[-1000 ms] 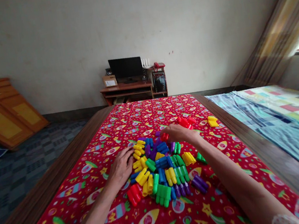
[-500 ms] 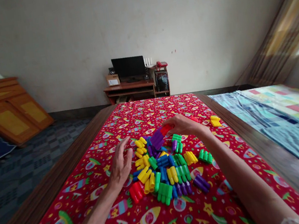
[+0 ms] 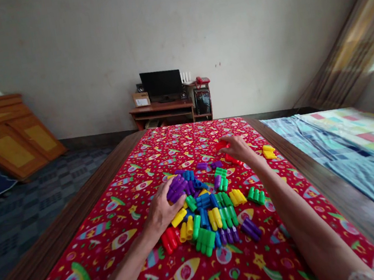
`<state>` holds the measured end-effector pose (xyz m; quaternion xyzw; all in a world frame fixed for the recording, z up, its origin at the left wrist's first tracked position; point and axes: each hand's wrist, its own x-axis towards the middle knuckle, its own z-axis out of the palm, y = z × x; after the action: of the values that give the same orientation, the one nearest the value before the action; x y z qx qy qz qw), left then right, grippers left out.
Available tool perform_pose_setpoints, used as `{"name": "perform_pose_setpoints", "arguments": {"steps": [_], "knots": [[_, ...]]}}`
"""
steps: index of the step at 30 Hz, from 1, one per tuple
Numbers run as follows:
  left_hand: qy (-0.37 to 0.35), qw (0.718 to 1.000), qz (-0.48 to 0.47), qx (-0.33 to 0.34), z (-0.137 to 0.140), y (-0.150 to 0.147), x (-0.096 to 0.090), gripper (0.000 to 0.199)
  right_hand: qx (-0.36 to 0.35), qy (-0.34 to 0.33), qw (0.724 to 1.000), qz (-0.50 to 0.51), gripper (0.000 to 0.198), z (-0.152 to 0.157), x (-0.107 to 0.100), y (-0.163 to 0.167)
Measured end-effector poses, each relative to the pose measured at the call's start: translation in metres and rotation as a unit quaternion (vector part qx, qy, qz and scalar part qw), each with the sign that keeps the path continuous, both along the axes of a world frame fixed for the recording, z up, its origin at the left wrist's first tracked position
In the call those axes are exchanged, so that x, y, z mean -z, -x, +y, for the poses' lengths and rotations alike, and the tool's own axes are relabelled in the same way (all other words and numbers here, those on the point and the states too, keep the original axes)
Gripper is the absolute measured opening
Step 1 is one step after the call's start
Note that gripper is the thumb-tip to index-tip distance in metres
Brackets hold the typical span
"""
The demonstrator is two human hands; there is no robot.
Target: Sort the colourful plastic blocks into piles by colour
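Note:
My left hand is closed round purple toy building blocks at the left of a heap of bullet-shaped plastic blocks. My right hand is beyond the heap, its fingers pinched on a red block. Another red block lies just below that hand. Close by are two purple pieces on the cloth. In the heap are green blocks, blue blocks, yellow blocks and a red piece. Some yellow blocks are partly hidden by my left hand.
A red patterned cloth covers the table. Yellow blocks lie apart near its right edge. Past the table stands a desk with a monitor. A bed is at the right, a wooden cabinet at the left.
The purple blocks, earlier held with a red piece by my right hand, are now in my left hand. My right hand has moved right and away with the red block.

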<state>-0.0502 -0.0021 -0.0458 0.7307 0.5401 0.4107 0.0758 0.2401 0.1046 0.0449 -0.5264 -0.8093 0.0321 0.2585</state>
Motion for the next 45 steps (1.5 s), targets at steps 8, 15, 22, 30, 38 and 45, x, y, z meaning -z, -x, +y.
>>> {"name": "perform_pose_setpoints", "arguments": {"steps": [8,15,22,30,38,45], "knots": [[-0.030,0.999,0.009,-0.033,-0.001,0.003,0.001,0.057,0.099,0.005,0.992,-0.078,0.037,0.010,0.024,-0.019],[-0.038,0.999,0.022,-0.004,-0.011,-0.007,-0.008,0.067,-0.174,0.038,0.983,0.034,0.029,-0.037,-0.001,0.061],[-0.029,0.999,0.031,0.020,-0.011,-0.011,-0.007,0.078,-0.292,0.103,0.950,0.027,0.021,-0.065,0.011,0.103],[-0.020,0.994,0.072,0.085,-0.007,-0.011,-0.016,0.071,-0.306,0.151,0.939,0.038,0.019,-0.054,0.011,0.096],[0.009,0.999,0.014,0.041,0.001,0.017,-0.017,0.050,-0.185,0.135,0.972,0.057,0.018,-0.030,0.007,0.068],[0.027,0.996,0.019,0.086,0.000,0.004,-0.017,0.059,-0.157,0.071,0.982,-0.071,0.024,-0.043,-0.002,0.063]]}}
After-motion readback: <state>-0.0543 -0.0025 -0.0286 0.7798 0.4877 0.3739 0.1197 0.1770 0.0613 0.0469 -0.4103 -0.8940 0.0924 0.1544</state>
